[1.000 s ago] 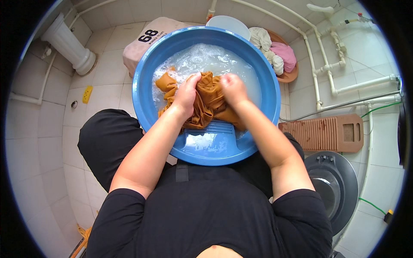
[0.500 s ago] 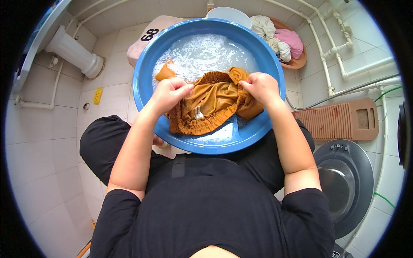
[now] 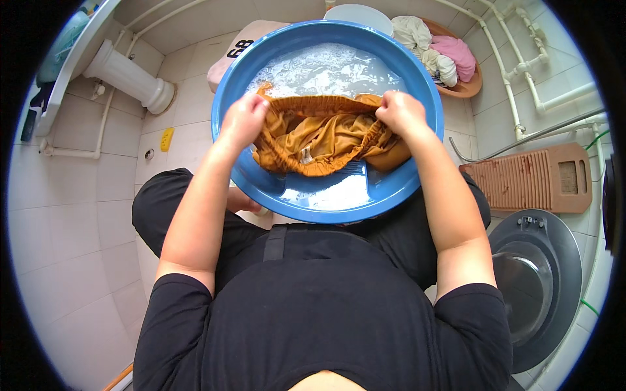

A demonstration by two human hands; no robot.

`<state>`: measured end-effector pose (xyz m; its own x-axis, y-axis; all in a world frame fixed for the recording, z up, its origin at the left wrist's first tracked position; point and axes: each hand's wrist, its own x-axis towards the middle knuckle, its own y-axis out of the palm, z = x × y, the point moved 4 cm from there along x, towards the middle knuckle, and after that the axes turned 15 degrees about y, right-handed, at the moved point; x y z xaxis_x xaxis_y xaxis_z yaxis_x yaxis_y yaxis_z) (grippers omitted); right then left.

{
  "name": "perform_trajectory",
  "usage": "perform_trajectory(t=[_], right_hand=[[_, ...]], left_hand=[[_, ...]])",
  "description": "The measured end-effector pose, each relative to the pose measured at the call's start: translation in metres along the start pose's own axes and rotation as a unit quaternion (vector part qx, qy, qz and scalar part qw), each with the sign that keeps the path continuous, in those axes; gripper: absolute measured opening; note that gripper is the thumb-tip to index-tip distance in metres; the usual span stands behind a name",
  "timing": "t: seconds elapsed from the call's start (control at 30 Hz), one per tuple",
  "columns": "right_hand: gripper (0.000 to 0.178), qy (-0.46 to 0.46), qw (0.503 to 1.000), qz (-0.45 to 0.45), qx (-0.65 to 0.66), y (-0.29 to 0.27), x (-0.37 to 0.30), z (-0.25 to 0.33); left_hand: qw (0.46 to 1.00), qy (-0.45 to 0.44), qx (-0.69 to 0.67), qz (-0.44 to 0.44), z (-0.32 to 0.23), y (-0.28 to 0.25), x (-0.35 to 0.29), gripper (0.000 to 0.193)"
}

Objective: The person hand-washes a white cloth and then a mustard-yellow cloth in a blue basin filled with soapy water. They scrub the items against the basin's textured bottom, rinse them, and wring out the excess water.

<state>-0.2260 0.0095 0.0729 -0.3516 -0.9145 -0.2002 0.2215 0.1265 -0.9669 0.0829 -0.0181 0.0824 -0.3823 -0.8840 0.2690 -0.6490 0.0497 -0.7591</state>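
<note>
Mustard-brown elastic-waist pants (image 3: 332, 133) hang over the wash tub, their waistband spread wide and a small white label showing inside. My left hand (image 3: 244, 120) is closed on the left end of the waistband. At the opposite end, my right hand (image 3: 400, 113) pinches the band, with the far edge pulled nearly straight between them. Below lies the big blue plastic tub (image 3: 306, 214), holding sudsy water (image 3: 326, 65). The tub's built-in ribbed washboard (image 3: 326, 191) shows in front of the pants. The lower part of the garment is bunched inside and partly hidden.
An orange-brown basin (image 3: 478, 85) of white and pink clothes stands at the far right, beside a pale round lid or basin (image 3: 360, 14). A brown washboard (image 3: 528, 177) and a dark grey basin (image 3: 541, 280) lie to the right. White pipes (image 3: 515, 107) run along the wall.
My hands have moved apart and slightly away from me, stretching the waistband's far edge straight. More of the tub's washboard shows now. The whole view has shifted slightly.
</note>
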Motion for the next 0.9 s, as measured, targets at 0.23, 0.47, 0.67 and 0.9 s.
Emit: perform_trajectory(t=[0.23,0.47,0.67,0.9], right_hand=[[0.008,-0.224,0.928,-0.281,0.096,-0.026,-0.035,0.011],[0.032,-0.359,0.885,0.148,0.256,0.02,-0.101,0.071],[0.013,-0.141,0.663,0.407,0.612,-0.004,-0.074,0.048],[0.016,-0.187,0.661,0.472,0.553,-0.017,-0.077,0.033]], left_hand=[[0.964,-0.052,-0.261,-0.017,-0.017,0.001,0.01,0.017],[0.907,-0.112,-0.403,-0.042,-0.052,0.007,0.008,0.012],[0.967,0.227,0.074,0.092,-0.073,-0.002,0.004,0.026],[0.933,0.243,-0.254,0.082,-0.109,0.013,-0.003,0.025]])
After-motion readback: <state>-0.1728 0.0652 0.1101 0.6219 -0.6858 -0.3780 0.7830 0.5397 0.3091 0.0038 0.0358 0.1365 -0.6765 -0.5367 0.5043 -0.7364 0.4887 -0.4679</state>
